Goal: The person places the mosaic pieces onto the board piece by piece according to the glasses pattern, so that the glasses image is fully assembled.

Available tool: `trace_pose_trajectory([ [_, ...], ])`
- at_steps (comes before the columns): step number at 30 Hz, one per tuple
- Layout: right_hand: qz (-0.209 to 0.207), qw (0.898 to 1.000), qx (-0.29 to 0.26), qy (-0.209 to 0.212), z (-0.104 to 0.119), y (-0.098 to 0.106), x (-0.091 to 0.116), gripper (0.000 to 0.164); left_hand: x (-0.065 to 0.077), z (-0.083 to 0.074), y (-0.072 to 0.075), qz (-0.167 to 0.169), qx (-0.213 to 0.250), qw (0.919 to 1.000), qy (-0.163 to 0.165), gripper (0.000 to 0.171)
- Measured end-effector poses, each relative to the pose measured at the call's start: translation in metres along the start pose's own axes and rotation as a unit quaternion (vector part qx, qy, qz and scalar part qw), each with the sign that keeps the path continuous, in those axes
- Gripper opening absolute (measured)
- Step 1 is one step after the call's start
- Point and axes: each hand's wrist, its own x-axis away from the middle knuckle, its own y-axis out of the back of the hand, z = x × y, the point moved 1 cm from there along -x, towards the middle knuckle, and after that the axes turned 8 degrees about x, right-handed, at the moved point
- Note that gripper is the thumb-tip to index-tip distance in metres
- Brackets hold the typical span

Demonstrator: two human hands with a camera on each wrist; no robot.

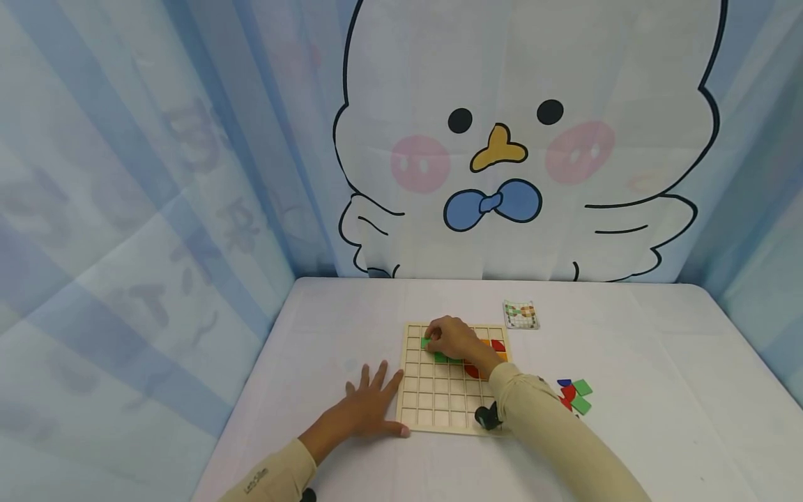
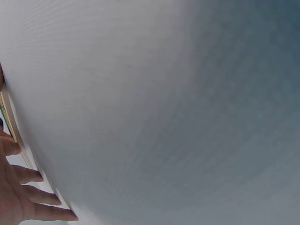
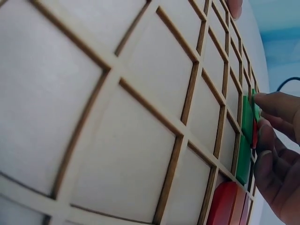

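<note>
A wooden grid board (image 1: 433, 403) lies on the table. My right hand (image 1: 450, 336) is over its upper left part, pinching a green tile (image 1: 424, 343) at a cell there. In the right wrist view, the fingertips of the right hand (image 3: 280, 154) meet this green tile (image 3: 255, 104) at the far side of the grid. Beside it on the board are green tiles (image 3: 243, 159), and farther right are red pieces (image 1: 498, 345) and orange pieces (image 1: 502, 356), partly hidden by my forearm. With fingers spread, my left hand (image 1: 369, 406) rests at the board's left edge.
Right of the board lie loose pieces: green squares (image 1: 582, 387), red pieces (image 1: 569, 392) and a blue piece (image 1: 564, 383). A small patterned card (image 1: 521, 315) lies behind the board's right corner. A printed curtain (image 1: 414, 244) hangs behind the table.
</note>
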Motion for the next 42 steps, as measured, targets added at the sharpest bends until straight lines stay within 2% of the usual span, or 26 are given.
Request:
trace_pose_trajectory([
  [8, -0.003, 1.0, 0.006, -0.002, 0.003, 0.001, 0.002, 0.017, 0.0, 0.001, -0.002, -0.005, -0.001, 1.0, 0.0, 0.108],
  [18, 0.004, 0.999, 0.041, -0.025, 0.007, 0.002, 0.0, 0.018, -0.003, 0.004, -0.005, -0.006, -0.008, 0.9999, 0.003, 0.109],
  [20, 0.005, 0.999, 0.044, -0.021, 0.006, 0.002, 0.001, 0.019, -0.003, 0.004, -0.006, -0.006, -0.008, 0.9999, 0.003, 0.109],
  [24, 0.005, 0.999, 0.031, 0.02, 0.0, 0.004, 0.006, 0.023, -0.004, 0.003, -0.007, -0.005, -0.005, 1.0, 0.004, 0.109],
  [29, 0.024, 0.996, -0.019, 0.082, -0.017, 0.013, 0.018, 0.029, -0.006, 0.003, -0.009, -0.005, -0.009, 0.9999, 0.009, 0.109],
  [34, 0.028, 0.993, -0.043, 0.102, -0.045, 0.033, 0.036, 0.026, -0.005, 0.002, -0.009, -0.01, -0.008, 0.9999, 0.007, 0.109],
  [38, 0.019, 0.996, -0.03, 0.078, -0.071, 0.05, 0.053, 0.02, -0.005, 0.003, -0.008, -0.012, -0.008, 0.9999, 0.007, 0.109],
  [42, 0.031, 0.999, -0.026, 0.029, -0.095, 0.067, 0.075, 0.019, -0.005, 0.003, -0.009, -0.01, -0.014, 0.9998, 0.008, 0.109],
])
